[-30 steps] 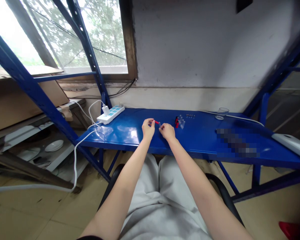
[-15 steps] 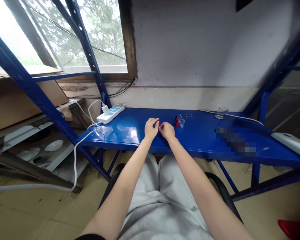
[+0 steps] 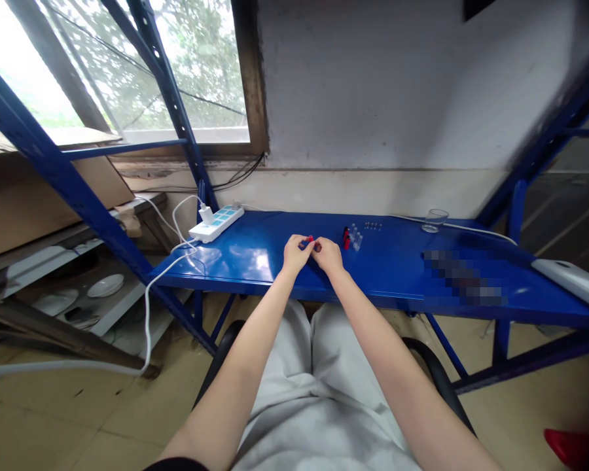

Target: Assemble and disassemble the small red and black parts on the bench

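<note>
Over the blue table (image 3: pixel 255 245), my left hand (image 3: pixel 295 252) pinches a small red piece (image 3: pixel 311 239) between thumb and fingers. Close against it on the right is my right hand (image 3: pixel 328 255), its fingers drawn together at the red piece; what they grip is hidden. Just right of my hands stand small red and black pieces (image 3: pixel 346 242), with several clear tubes (image 3: pixel 357 243) beside them. Farther back lies a row of tiny metallic parts (image 3: pixel 373 226), too small to name.
A white power strip (image 3: pixel 216 224) with a plugged-in adapter lies at the table's left. A clear glass (image 3: pixel 434 221) stands at the back right, in front of a white cable. A blurred dark object (image 3: pixel 464 278) and a white device (image 3: pixel 572 284) lie farther right.
The red piece has tipped or turned between my fingers, so its end now faces up. My left fingers have shifted slightly; my arms have hardly moved.
</note>
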The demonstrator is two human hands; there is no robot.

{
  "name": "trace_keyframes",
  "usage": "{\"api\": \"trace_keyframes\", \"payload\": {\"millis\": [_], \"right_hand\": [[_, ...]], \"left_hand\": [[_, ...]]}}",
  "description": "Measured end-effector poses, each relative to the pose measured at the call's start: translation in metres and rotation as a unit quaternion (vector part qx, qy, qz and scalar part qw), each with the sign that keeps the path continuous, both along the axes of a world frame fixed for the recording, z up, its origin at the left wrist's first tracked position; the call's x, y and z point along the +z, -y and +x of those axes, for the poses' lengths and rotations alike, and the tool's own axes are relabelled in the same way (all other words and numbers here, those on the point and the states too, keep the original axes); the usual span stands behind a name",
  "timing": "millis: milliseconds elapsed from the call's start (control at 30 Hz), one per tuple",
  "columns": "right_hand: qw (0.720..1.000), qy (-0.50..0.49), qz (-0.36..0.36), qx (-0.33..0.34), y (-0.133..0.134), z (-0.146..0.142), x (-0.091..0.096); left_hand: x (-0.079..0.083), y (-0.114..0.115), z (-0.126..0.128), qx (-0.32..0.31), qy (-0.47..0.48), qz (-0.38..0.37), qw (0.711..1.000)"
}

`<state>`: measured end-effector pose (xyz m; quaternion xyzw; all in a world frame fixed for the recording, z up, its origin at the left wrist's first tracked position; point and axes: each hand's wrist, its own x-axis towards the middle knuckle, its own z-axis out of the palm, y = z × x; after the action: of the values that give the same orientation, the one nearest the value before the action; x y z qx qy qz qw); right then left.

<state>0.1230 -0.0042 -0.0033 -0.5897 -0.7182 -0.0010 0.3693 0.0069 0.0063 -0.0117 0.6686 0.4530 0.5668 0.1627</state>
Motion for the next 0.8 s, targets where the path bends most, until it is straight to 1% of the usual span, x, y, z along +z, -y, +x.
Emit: {"api": "trace_keyframes", "payload": {"millis": [133, 233, 433, 567, 667, 800], "right_hand": [[1.000, -0.014, 0.008, 0.017, 0.001, -0.001, 0.002], [0.999, -0.023, 0.025, 0.034, 0.001, -0.001, 0.002], [0.997, -0.038, 0.044, 0.057, 0.000, 0.000, 0.002], [0.996, -0.043, 0.042, 0.060, -0.002, 0.000, -0.001], [0.996, -0.048, 0.034, 0.062, -0.003, 0.001, -0.003], [0.996, -0.059, 0.029, 0.064, -0.004, 0.002, -0.004]], "left_hand": [[-0.002, -0.004, -0.002, 0.026, -0.013, -0.049, 0.998], [-0.003, -0.008, -0.004, 0.027, -0.006, -0.080, 0.996], [-0.009, -0.013, -0.005, 0.001, 0.037, -0.099, 0.994], [-0.008, -0.014, -0.003, 0.012, 0.043, -0.117, 0.992], [-0.002, -0.019, -0.005, 0.028, 0.017, -0.142, 0.989], [0.010, -0.032, -0.018, 0.100, -0.083, -0.161, 0.978]]}}
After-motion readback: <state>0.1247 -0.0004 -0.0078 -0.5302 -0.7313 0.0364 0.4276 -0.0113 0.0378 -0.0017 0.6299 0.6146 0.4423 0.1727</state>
